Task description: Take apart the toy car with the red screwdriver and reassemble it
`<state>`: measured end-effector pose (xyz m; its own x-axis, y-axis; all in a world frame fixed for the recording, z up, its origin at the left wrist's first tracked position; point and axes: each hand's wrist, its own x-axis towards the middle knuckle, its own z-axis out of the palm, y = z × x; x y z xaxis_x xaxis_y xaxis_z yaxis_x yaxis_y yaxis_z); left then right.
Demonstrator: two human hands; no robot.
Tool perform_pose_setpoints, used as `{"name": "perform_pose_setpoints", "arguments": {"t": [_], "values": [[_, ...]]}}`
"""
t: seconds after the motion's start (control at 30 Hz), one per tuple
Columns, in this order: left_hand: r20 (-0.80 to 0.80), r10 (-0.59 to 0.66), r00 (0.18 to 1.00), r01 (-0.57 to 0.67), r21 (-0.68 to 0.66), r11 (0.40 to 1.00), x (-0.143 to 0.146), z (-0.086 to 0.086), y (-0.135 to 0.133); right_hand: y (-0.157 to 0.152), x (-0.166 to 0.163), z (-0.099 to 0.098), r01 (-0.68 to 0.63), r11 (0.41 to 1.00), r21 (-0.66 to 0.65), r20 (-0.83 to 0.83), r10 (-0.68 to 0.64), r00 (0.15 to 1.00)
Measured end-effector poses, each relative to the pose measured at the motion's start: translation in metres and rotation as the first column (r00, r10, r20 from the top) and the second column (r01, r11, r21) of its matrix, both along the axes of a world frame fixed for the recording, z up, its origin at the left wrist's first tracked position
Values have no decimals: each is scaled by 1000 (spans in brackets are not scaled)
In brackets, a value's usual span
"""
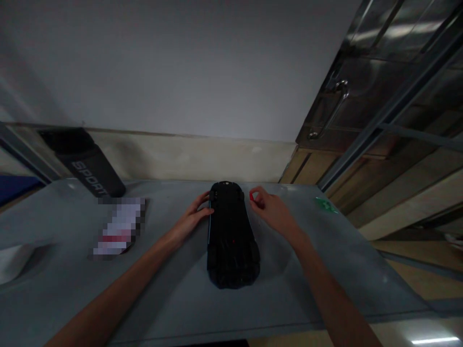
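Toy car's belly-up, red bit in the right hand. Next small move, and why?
Probably bring the right hand with the small red piece in to the car's far end. The left hand already braces that end from the other side, and the piece hangs just beside it, not touching.

Black toy car (231,236), seemingly underside up, lengthwise on grey table (181,299).
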<state>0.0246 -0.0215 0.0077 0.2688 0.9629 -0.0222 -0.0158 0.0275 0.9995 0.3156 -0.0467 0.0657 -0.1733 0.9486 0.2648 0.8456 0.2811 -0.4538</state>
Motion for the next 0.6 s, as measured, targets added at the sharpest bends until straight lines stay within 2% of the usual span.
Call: {"name": "perform_pose_setpoints", "arguments": {"t": [0.1,0.27,0.4,0.6], "values": [[7,13,1000,-13,-14,1000,0,-1,1,-2,-5,6,17,994,109,-153,0,988],[20,17,1000,-16,-42,999,1,0,1,-9,-17,16,30,954,298,-402,97,910],[17,20,1000,-20,-40,999,0,0,1,-13,-21,18,59,915,398,-439,134,889],[-2,6,1000,-6,-21,1000,-2,-3,1,-14,-22,15,10,890,457,-400,196,895]]}}
